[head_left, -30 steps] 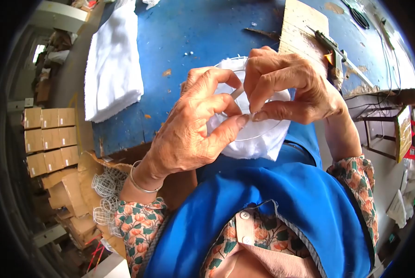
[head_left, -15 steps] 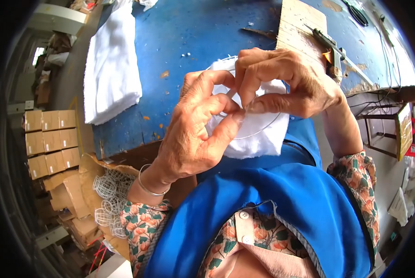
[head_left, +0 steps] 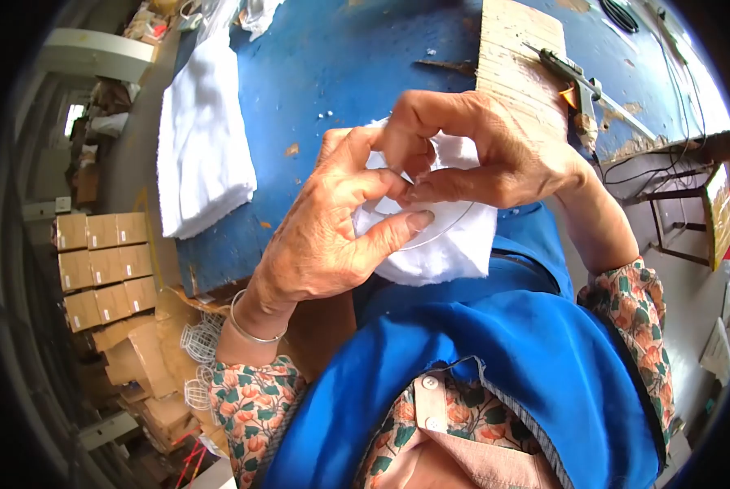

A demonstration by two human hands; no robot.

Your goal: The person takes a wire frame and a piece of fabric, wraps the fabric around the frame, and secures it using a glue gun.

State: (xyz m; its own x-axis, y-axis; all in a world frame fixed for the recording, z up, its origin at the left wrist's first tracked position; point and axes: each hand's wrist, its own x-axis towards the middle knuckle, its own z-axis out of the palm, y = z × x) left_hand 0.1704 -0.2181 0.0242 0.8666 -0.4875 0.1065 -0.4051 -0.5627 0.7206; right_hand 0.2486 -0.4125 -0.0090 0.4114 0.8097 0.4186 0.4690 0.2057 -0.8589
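Both my hands meet over a piece of white cloth point(head_left: 442, 259) with a thin white wire ring point(head_left: 460, 218) lying against it. My left hand point(head_left: 324, 212) curls its fingers around the ring's near left side, and its thumb presses on the cloth apart from the fingertips. My right hand point(head_left: 479, 151) has its thumb and bent fingers drawn together right at the left fingertips. Whatever is pinched there is too small and too covered to make out. The cloth and ring sit at the table's edge, above my blue apron point(head_left: 479, 342).
A stack of folded white cloth point(head_left: 206, 147) lies on the blue table point(head_left: 299, 65). At the right are a wooden board point(head_left: 516, 73), a glue gun point(head_left: 573, 77) and cables point(head_left: 621, 15). Cartons point(head_left: 108, 265) and wire frames point(head_left: 200, 342) are at lower left, a stool point(head_left: 691, 216) at right.
My left thumb has parted from the left fingertips and now rests lower on the cloth. The right hand has shifted slightly left, its fingers curling over the left fingertips.
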